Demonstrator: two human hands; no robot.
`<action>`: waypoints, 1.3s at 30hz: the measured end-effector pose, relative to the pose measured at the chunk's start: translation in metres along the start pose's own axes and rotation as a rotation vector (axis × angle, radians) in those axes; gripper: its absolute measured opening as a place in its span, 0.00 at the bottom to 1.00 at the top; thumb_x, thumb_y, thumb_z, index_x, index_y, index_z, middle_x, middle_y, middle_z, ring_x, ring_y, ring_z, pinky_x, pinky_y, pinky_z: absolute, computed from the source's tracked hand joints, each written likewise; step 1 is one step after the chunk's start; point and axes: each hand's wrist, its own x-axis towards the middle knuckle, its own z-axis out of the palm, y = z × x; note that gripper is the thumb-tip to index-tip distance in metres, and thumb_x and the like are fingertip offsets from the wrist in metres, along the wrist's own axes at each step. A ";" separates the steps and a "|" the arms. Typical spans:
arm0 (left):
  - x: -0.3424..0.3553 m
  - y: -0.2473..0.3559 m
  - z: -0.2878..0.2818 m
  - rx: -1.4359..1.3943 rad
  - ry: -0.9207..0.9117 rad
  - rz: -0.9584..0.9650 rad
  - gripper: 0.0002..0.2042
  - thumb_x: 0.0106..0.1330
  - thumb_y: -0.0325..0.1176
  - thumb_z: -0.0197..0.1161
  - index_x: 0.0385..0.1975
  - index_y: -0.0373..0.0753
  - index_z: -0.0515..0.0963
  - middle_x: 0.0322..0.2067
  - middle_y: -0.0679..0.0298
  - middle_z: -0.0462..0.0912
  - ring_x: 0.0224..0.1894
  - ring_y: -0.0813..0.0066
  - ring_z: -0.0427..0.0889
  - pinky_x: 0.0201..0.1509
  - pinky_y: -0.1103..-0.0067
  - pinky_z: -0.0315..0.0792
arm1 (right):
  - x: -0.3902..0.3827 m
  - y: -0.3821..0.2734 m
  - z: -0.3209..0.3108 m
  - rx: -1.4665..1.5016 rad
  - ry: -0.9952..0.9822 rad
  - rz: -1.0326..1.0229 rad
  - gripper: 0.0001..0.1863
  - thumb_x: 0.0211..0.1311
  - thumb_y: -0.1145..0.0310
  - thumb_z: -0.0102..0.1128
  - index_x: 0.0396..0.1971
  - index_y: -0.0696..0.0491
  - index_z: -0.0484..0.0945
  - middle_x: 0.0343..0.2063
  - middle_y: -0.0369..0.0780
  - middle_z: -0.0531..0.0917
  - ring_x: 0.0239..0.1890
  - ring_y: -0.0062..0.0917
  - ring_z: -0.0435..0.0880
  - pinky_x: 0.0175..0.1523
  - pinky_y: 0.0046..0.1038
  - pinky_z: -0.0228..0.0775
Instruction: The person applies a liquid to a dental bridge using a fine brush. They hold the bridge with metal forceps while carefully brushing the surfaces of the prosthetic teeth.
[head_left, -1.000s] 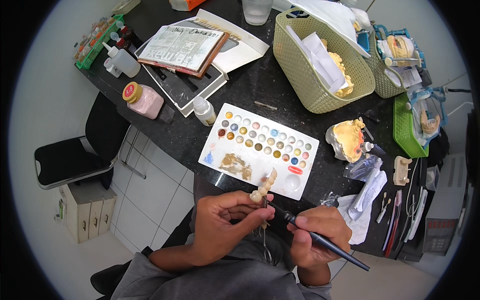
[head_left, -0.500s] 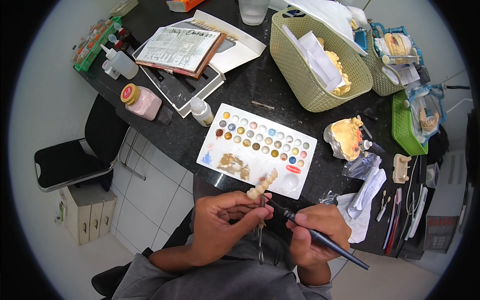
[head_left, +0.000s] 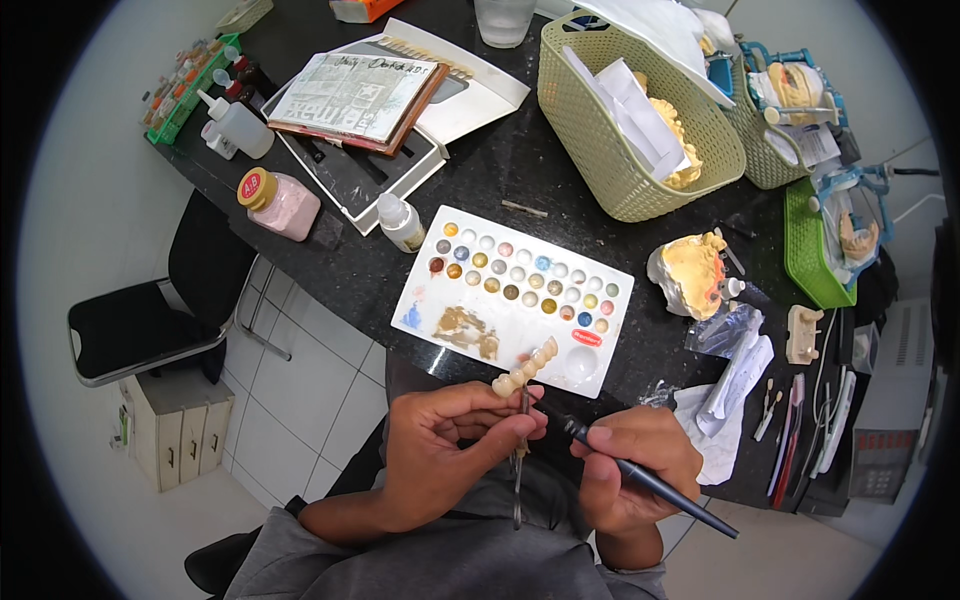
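Observation:
My left hand point(head_left: 440, 440) is closed, with thumb and fingers pinched round slim metal forceps point(head_left: 517, 490) whose lower end hangs below the fingers. At their upper end a curved dental bridge point(head_left: 525, 372) of several cream-coloured teeth points up and right, just above the fingertips. In my right hand point(head_left: 640, 465) a dark-handled brush point(head_left: 665, 487) is gripped like a pen. Its tip points left toward the bridge, with a small gap between them. Behind the bridge lies a white paint palette point(head_left: 510, 325) with rows of coloured wells and brown and blue smears.
On the dark worktop point(head_left: 480, 190), a plaster dental model point(head_left: 690, 275) stands to the right, by crumpled tissue point(head_left: 735, 390) and several slim tools point(head_left: 787, 435). Beyond are a beige basket point(head_left: 630, 160), a small bottle point(head_left: 400, 222), a pink-powder jar point(head_left: 285, 207) and a notebook point(head_left: 355, 97).
The brush tip has drawn back slightly from the bridge and my left fingers. The forceps' lower end has swung a little to the left; both hands stay nearly in place.

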 end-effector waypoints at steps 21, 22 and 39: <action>0.000 0.001 -0.002 -0.022 -0.008 -0.026 0.10 0.61 0.20 0.61 0.41 0.24 0.76 0.40 0.53 0.81 0.42 0.69 0.83 0.46 0.81 0.79 | -0.001 0.000 0.001 -0.010 0.019 -0.002 0.06 0.48 0.77 0.64 0.28 0.61 0.78 0.20 0.42 0.82 0.18 0.27 0.82 0.22 0.21 0.74; 0.000 -0.001 -0.001 -0.034 -0.005 -0.010 0.10 0.61 0.20 0.61 0.41 0.24 0.76 0.40 0.53 0.81 0.42 0.69 0.83 0.46 0.82 0.79 | -0.001 -0.001 0.001 -0.010 0.030 0.001 0.06 0.48 0.77 0.64 0.28 0.61 0.78 0.20 0.42 0.82 0.18 0.27 0.82 0.22 0.21 0.74; -0.002 -0.004 -0.002 -0.042 0.000 -0.001 0.09 0.61 0.19 0.61 0.40 0.25 0.76 0.41 0.51 0.81 0.42 0.68 0.83 0.45 0.81 0.79 | -0.003 -0.002 0.001 -0.027 0.081 0.047 0.06 0.47 0.78 0.64 0.28 0.61 0.79 0.20 0.42 0.82 0.19 0.25 0.81 0.22 0.19 0.72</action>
